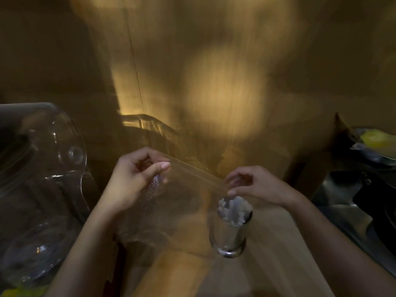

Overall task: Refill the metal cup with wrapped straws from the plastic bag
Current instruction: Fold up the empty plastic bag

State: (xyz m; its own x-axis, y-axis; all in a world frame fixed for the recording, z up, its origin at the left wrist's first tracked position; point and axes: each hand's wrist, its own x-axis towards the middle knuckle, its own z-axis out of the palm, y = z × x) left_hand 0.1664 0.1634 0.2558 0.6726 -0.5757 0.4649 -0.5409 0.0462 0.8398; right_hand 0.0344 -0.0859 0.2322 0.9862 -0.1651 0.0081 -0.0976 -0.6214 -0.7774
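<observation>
From the head view, the metal cup (230, 232) stands upright on the wooden counter (267, 264), packed with white wrapped straws (234, 209). Both hands pinch the top edge of a clear plastic bag (175, 206) stretched between them: left hand (135, 179) closed on one corner, right hand (255, 185) on the other, just above the cup. The bag's contents are unclear. A clear glass vessel (42, 168) sits at left.

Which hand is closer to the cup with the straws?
The right hand. Its fingertips hover just above the straws in the cup, while the left hand pinches the bag farther off.
</observation>
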